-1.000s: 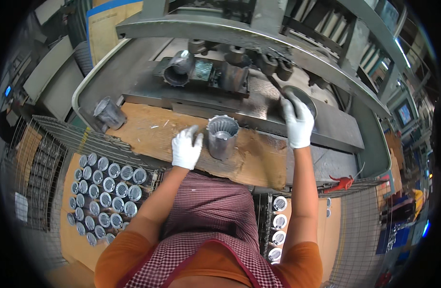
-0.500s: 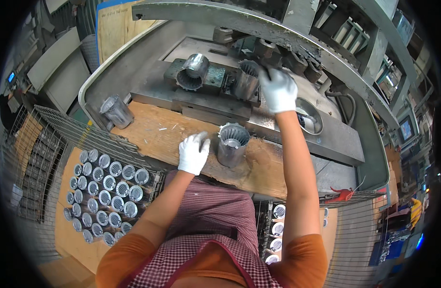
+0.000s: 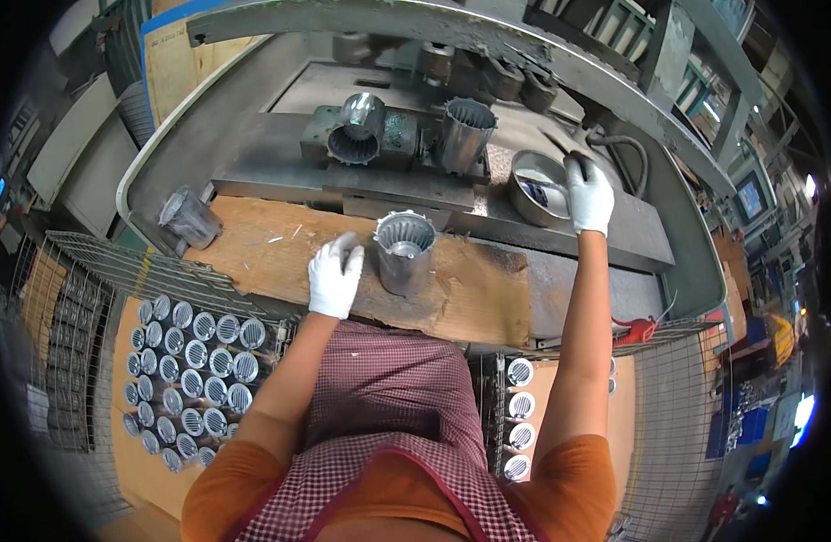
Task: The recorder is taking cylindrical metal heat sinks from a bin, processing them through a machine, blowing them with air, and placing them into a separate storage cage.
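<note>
A finned metal cylinder [image 3: 404,252] stands upright mid-counter on the wooden board [image 3: 474,294], its base hard to make out. The gloved left hand [image 3: 334,275] rests just beside it, fingers loosely curled, gripping nothing. The right hand [image 3: 588,195] pinches a thin brush over a round metal bowl [image 3: 535,187] near the far edge.

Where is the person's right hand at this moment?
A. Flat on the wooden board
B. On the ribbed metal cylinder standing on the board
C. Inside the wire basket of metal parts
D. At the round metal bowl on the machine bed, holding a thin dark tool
D: the gloved right hand is raised at the rim of the round metal bowl with a thin dark tool in it, while the left hand rests on the wooden board beside the ribbed metal cylinder.
</note>
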Available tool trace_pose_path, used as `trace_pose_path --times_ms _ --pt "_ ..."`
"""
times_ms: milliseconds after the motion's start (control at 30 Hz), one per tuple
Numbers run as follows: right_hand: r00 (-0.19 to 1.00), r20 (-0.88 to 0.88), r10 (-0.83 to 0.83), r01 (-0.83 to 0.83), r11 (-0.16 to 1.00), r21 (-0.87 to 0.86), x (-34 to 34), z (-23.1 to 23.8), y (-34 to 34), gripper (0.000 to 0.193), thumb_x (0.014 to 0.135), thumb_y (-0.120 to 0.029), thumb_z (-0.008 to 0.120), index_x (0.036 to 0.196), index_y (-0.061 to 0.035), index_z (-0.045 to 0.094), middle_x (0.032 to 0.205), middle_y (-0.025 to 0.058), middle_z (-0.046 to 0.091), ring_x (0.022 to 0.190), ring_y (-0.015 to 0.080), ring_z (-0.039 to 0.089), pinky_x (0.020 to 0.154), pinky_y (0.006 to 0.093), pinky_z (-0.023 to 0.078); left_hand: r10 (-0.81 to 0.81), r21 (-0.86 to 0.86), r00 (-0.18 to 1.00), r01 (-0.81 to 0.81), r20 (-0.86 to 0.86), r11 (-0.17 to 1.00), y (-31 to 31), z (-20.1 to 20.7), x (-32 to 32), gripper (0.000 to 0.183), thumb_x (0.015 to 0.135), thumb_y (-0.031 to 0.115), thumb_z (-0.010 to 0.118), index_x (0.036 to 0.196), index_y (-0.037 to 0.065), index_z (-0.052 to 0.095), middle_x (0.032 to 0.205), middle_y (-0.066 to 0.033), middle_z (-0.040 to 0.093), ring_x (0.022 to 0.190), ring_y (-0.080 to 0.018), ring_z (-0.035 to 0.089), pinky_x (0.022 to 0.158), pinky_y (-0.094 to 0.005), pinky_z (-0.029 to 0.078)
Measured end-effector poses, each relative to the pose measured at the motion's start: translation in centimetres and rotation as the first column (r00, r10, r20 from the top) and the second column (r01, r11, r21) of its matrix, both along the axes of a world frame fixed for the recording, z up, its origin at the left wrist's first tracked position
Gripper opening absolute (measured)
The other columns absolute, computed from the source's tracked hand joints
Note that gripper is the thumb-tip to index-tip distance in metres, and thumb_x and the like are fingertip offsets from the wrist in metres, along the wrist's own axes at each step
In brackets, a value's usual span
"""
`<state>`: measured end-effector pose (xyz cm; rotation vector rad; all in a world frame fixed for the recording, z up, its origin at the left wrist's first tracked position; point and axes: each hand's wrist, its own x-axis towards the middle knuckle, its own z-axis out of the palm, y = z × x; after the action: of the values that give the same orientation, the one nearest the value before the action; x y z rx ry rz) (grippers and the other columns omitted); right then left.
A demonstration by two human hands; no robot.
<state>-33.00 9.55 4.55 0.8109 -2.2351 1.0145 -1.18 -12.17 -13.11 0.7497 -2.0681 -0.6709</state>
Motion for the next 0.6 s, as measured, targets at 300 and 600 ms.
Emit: trace_pose_path --times_ms 300,600 --pt "0.971 0.047 -0.237 0.199 0.896 0.397 3.0 -5.1 5.5 0.053 0.087 -0.044 0.063 0.127 -0.0094 0.058 0.11 0.0199 0.066 0.1 0.038 0.063 0.086 0.0435 0.049 -0.224 0.17 0.941 0.184 0.255 0.968 3.0 6.5 -1.7 0.049 0.069 0.05 0.075 0.098 0.012 0.065 0.113 -0.0127 0.063 0.103 -0.0334 0.06 0.093 -0.0438 0.045" --pt "0.972 0.232 0.02 -0.034 0.998 0.059 14.0 -10.3 11.7 0.063 0.085 -0.027 0.07 0.138 -0.0029 0.047 0.123 0.0194 0.059 0.112 0.0298 0.057 0.1 0.0402 0.042 -0.434 -0.258 0.884 0.467 0.175 0.846 8.2 9.6 2.3 0.04 0.054 0.042 0.081 0.075 0.011 0.067 0.112 -0.0099 0.062 0.087 -0.0276 0.061 0.078 -0.0412 0.044"
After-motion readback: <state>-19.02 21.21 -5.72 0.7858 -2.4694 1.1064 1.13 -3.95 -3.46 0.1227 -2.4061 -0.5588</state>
